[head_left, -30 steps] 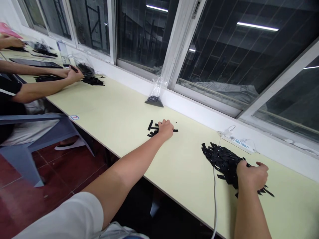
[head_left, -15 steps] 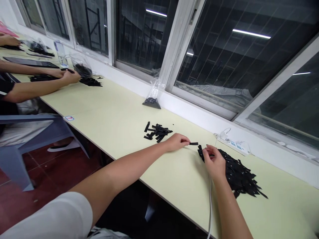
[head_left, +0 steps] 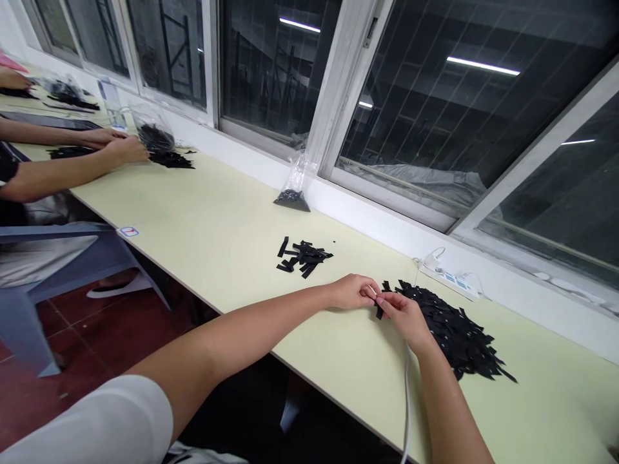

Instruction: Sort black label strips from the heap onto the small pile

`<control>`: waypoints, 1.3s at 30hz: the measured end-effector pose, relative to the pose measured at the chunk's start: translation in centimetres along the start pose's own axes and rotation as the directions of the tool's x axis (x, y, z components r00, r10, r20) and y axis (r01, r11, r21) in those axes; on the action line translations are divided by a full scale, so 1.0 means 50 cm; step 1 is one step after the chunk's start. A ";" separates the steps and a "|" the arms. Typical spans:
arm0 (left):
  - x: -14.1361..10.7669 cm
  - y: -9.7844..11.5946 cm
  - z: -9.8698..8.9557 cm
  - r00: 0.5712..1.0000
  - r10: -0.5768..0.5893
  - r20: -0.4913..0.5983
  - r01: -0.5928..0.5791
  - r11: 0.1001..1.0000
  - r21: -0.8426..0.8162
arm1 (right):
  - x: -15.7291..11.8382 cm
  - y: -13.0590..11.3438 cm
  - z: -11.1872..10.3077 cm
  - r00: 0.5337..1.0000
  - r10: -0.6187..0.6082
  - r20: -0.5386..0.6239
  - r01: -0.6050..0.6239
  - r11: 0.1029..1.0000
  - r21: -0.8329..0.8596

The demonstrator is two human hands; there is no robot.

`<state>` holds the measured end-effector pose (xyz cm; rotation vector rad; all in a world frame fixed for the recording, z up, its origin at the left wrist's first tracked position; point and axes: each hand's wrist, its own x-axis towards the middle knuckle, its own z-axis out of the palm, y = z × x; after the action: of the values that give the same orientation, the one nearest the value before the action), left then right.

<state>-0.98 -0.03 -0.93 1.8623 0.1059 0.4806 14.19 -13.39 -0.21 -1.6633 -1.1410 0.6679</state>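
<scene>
Under the fingers (head_left: pixel 389 304), a pale yellow table (head_left: pixel 213 212). Just right of the fingers, a big heap of black strips (head_left: pixel 457 330). Far past the fingers, to the left, a clear plastic bag (head_left: pixel 299 169) with black bits (head_left: pixel 292 200) inside. Nearer, but also left of the fingers, a small pile of black strips (head_left: pixel 307 253). Left hand (head_left: pixel 355 291) and right hand (head_left: pixel 402 314) close together, fingers pinched on one short black strip (head_left: pixel 379 313), hanging down.

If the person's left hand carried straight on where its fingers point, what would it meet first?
The left hand would probably meet the right hand first, near the small black strip; whether they already touch is unclear. The black pile lies beyond.
</scene>
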 end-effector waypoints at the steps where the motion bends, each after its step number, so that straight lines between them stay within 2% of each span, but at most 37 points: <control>1: 0.001 -0.002 0.000 1.000 -0.002 -0.002 0.002 1.000 0.008 | 0.001 0.004 -0.002 1.000 -0.007 0.000 0.007 1.000 -0.019; 8: 0.009 -0.014 -0.014 0.988 -0.086 -0.128 0.108 0.979 0.173 | 0.002 0.009 -0.007 0.999 0.006 0.040 -0.003 0.996 -0.085; 13: 0.012 -0.020 -0.017 0.993 -0.055 -0.105 0.075 0.977 0.200 | -0.005 -0.007 0.000 0.996 -0.001 0.093 0.013 0.992 -0.125; 16: 0.010 -0.009 -0.022 0.989 0.032 -0.141 0.020 0.935 0.355 | -0.002 0.000 0.004 0.999 -0.002 0.039 0.008 0.990 -0.142; 19: 0.004 0.014 -0.028 0.960 0.193 -0.205 -0.036 0.806 0.591 | 0.002 0.009 0.004 0.998 -0.029 -0.055 0.017 0.978 -0.209; 21: -0.003 0.028 -0.028 0.957 0.216 -0.196 -0.036 0.755 0.654 | 0.003 0.011 0.006 0.991 -0.075 -0.111 0.039 0.955 -0.294; 25: -0.015 0.037 -0.011 0.994 0.106 -0.033 -0.062 0.777 0.626 | 0.001 0.004 0.020 0.974 -0.197 -0.114 0.132 0.896 -0.424; 28: -0.016 0.029 0.002 0.993 0.116 0.039 -0.115 0.779 0.616 | 0.000 -0.001 0.034 0.954 -0.290 -0.082 0.213 0.843 -0.494; 34: -0.007 0.018 -0.005 0.994 0.108 0.014 -0.097 0.828 0.552 | 0.000 -0.005 0.044 0.915 -0.403 0.011 0.341 0.759 -0.555; 39: -0.003 0.015 -0.011 0.996 0.087 -0.034 -0.060 0.876 0.478 | -0.002 -0.008 0.048 0.897 -0.439 0.045 0.387 0.734 -0.559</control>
<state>-1.43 0.13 -0.12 2.3461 0.2061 0.5969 12.00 -12.46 -0.75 -1.7860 -1.6836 -0.0501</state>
